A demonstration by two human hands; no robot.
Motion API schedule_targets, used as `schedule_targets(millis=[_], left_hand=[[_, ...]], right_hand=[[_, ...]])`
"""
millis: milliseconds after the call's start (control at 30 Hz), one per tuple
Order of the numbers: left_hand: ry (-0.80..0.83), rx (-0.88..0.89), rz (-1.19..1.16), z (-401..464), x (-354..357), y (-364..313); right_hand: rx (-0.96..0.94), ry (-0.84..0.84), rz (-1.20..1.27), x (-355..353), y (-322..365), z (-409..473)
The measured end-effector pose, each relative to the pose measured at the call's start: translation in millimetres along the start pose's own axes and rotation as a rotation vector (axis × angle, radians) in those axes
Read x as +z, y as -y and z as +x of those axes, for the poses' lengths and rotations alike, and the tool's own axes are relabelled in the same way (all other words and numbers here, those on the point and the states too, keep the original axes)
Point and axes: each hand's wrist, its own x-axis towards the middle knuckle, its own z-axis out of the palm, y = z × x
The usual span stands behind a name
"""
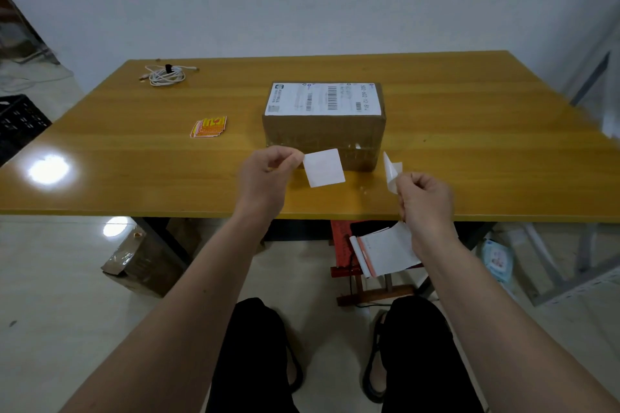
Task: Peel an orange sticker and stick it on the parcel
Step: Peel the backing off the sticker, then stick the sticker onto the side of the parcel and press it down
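Observation:
A brown cardboard parcel point(323, 134) with a white shipping label on top stands mid-table. My left hand point(265, 178) pinches the corner of a square sheet point(323, 167) whose white side faces me, held just in front of the parcel's near face. My right hand point(424, 201) pinches a curled, glossy white strip point(392, 171) to the right of the parcel. The two pieces are apart. Which one is the sticker and which the backing I cannot tell. A small stack of orange stickers point(208, 127) lies on the table left of the parcel.
A coiled white cable point(166, 74) lies at the table's far left. Under the table are a cardboard box point(144, 261), a red stool point(345, 245) with papers point(385, 251), and a black crate point(20, 124) at the left.

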Motion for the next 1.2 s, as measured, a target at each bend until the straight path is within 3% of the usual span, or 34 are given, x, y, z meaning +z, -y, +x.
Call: schedule_targets(millis=[300, 500, 800, 1200], left_hand=[[0.048, 0.091, -0.021, 19, 22, -1], [0.061, 0.128, 0.011, 23, 34, -3], [0.045, 0.247, 0.054, 15, 34, -7], [0.029, 0.292, 0.02, -6, 14, -15]], right_hand=[[-0.001, -0.122, -0.178, -4, -5, 42], [0.021, -0.123, -0.173, -9, -4, 48], [-0.074, 0.05, -0.117, -1, 9, 27], [0.027, 0.351, -0.065, 11, 23, -7]])
